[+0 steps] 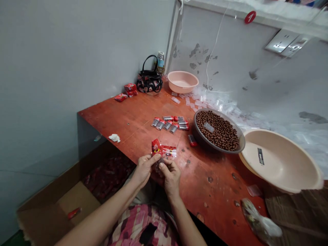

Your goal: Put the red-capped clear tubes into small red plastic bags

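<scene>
My left hand (pixel 145 169) pinches a small red printed wrapper (pixel 156 146) near the table's front edge. My right hand (pixel 172 176) is closed just beside it, thumb pressed on a small clear pack with dark contents (pixel 159 165), partly hidden by the fingers. A second red printed wrapper with a clear end (pixel 169 151) lies just beyond my fingertips; whether it joins the first I cannot tell. Farther back, several filled packs with red tops (pixel 167 125) lie grouped on the red table (pixel 138 112). One more pack (pixel 192 140) rests against the grey bowl.
Brown balls and a clear tray fill the grey bowl (pixel 242 145). Right of it stands a large beige basin (pixel 287 167); a pink basin (pixel 183 89) and a handbag (pixel 149 83) are behind. Clear trays (pixel 230 111) heap along the wall. An open carton (pixel 77 200) with red wrappers sits below left.
</scene>
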The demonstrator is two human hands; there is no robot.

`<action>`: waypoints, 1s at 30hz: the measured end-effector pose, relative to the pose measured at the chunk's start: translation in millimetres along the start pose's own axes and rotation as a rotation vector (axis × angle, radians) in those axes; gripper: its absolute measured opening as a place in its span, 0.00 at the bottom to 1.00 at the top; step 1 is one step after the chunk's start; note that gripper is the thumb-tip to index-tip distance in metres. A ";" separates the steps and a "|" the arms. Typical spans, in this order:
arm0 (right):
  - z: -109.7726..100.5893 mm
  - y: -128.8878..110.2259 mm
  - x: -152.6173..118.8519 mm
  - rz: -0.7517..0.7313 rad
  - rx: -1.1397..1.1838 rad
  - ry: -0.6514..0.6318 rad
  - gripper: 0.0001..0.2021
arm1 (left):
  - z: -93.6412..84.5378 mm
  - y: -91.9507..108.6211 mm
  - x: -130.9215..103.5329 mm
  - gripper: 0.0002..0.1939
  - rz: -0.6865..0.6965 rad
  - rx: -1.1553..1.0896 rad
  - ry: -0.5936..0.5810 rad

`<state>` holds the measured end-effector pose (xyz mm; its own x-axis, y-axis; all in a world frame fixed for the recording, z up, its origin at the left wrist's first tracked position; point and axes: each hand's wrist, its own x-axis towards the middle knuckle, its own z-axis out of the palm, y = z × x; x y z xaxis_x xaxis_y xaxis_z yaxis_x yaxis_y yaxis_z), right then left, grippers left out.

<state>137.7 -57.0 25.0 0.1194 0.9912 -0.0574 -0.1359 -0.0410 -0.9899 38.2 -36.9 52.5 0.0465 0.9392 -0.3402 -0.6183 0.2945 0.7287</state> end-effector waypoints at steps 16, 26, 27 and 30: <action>-2.2 5.9 2.0 0.149 0.153 -0.009 0.08 | -3.7 -8.0 -2.6 0.10 0.005 0.003 0.028; 0.2 0.8 -6.0 -0.017 -0.081 0.012 0.10 | -7.6 -4.9 -3.4 0.08 0.007 -0.065 0.077; 0.3 -0.2 -7.2 -0.044 -0.108 0.020 0.10 | -6.9 -6.4 -3.4 0.08 0.004 -0.067 0.075; -0.4 1.9 -5.1 0.039 0.001 0.015 0.09 | -6.1 -10.8 -4.5 0.10 -0.032 -0.028 0.000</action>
<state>137.2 -62.3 23.4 0.1288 0.9868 -0.0981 -0.1419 -0.0796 -0.9867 39.9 -45.4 42.5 0.0664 0.9292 -0.3635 -0.6384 0.3195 0.7002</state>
